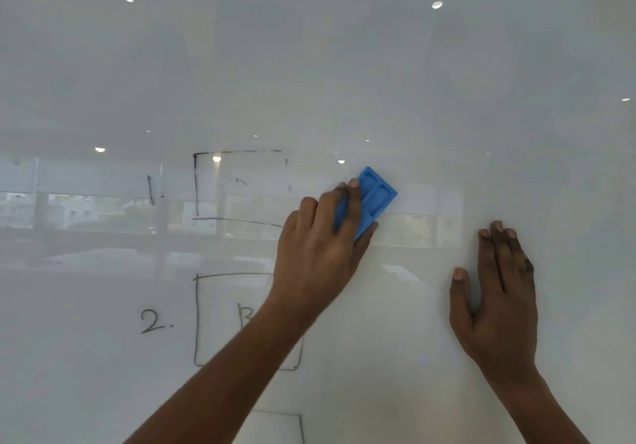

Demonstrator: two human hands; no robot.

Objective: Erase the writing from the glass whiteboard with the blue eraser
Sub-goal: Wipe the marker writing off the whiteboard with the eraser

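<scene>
Left hand (320,247) and right hand (495,292) bare; fingernails trimmed short.

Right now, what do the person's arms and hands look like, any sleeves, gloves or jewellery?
The left forearm and right forearm are bare to the frame edge: no sleeves. The left hand and right hand wear no gloves, rings, watch or bands. Fingernails are short, unpainted.

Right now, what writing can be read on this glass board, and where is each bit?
"1.", on the glass whiteboard, left of the half-erased top box.
"2.", left of the middle box.
"B", inside the middle box, partly behind the forearm.
Arc remnant in the top box: unreadable.
</scene>
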